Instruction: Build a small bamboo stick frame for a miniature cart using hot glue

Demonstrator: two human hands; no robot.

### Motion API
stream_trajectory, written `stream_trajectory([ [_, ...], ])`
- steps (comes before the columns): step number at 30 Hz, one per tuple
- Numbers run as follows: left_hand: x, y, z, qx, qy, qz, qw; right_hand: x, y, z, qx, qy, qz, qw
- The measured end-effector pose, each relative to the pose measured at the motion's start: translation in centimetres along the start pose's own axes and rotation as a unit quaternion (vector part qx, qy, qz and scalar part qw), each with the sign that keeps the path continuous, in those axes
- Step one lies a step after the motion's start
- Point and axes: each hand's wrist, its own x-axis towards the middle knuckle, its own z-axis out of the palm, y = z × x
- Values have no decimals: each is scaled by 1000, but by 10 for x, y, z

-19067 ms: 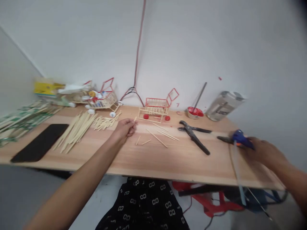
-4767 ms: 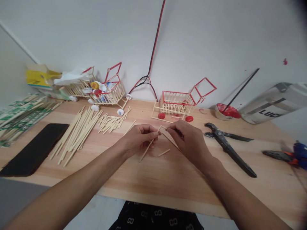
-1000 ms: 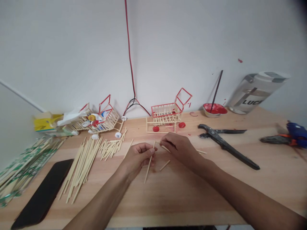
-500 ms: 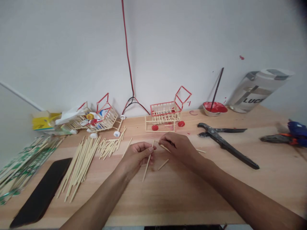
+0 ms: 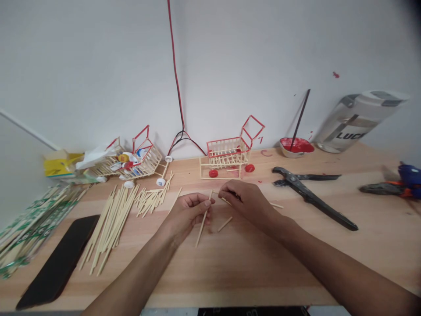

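My left hand (image 5: 187, 215) pinches a long thin wooden stick (image 5: 201, 229) between thumb and fingers, its lower end slanting toward me. Close beside it, my right hand (image 5: 245, 197) is closed with its fingertips on a short wooden stick (image 5: 215, 192), whose visible end meets the top of the long one. Most of that short piece is hidden by the fingers. Another stick (image 5: 226, 201) shows partly under my right hand. A loose short stick (image 5: 225, 224) lies on the wooden table (image 5: 250, 267) just below both hands.
Behind my hands stands a miniature stick shopping cart (image 5: 226, 158) with red wheels; further carts (image 5: 141, 162) sit left. Stick piles (image 5: 108, 230), a black phone-like slab (image 5: 59, 263), pliers (image 5: 309, 197), orange-blue pliers (image 5: 384, 188), a red paint dish (image 5: 297, 148) and a bottle (image 5: 355, 125) surround them.
The view has shifted slightly. Both hands keep almost the same position and grip, with the sticks still meeting between them.
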Motion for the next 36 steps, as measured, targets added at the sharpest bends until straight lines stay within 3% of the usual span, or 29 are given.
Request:
stream_trajectory([
  [36, -1, 2, 2, 11, -4, 2, 1000, -2, -1, -1, 16, 6, -1, 1000],
])
